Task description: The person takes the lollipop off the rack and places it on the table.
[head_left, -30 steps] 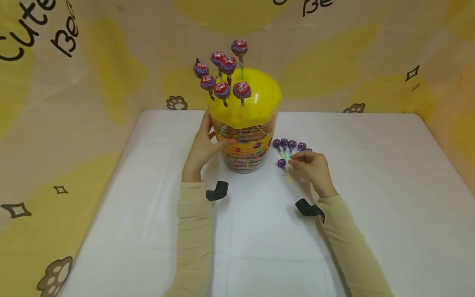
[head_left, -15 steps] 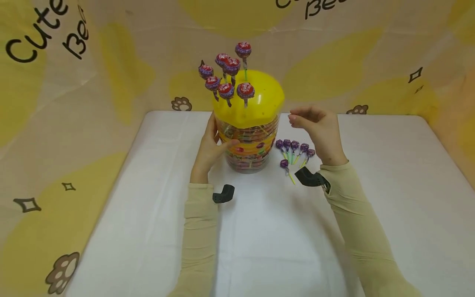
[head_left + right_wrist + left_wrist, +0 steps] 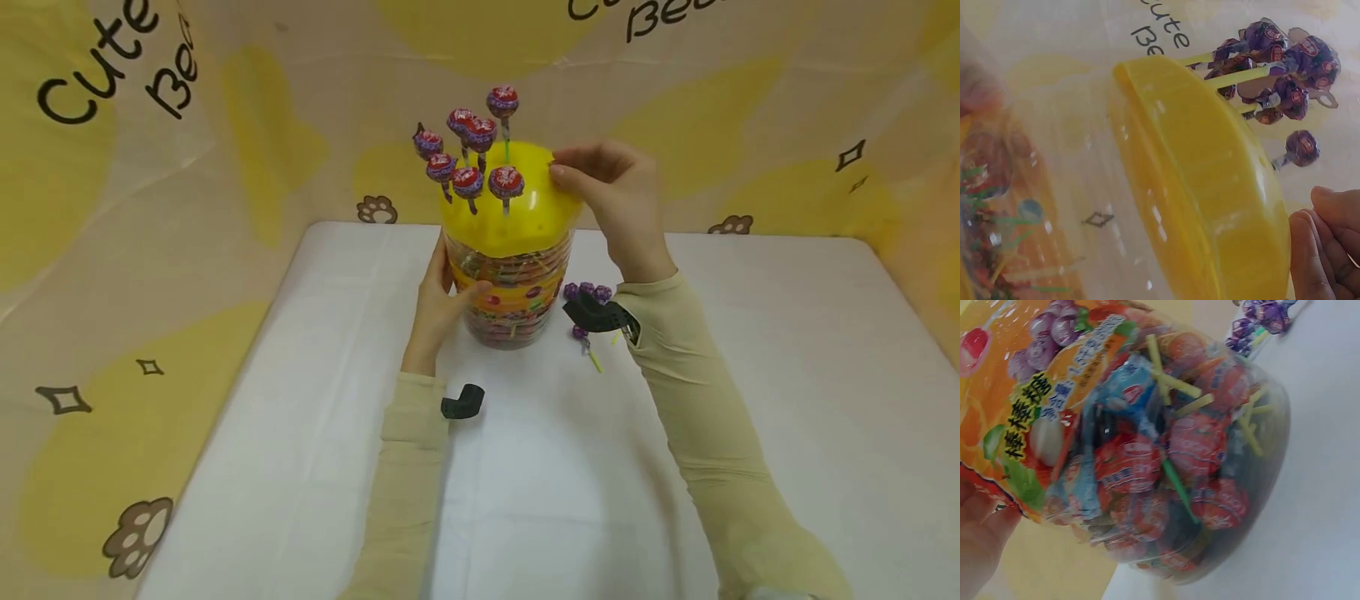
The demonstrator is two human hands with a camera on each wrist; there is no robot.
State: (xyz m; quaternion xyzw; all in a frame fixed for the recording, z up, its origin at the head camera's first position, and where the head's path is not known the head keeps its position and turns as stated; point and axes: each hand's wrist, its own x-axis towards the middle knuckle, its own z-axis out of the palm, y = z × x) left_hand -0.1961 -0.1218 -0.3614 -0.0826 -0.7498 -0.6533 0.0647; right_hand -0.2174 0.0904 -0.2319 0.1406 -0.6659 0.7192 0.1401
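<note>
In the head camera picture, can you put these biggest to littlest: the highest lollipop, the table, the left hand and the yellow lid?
Largest to smallest, as they look there:
1. Table
2. Yellow lid
3. Left hand, partly hidden behind the jar
4. Highest lollipop

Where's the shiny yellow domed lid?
In the head view, the yellow domed lid tops the clear plastic jar, with round purple-red lollipops in its left half and the right hand at its right side.
</note>
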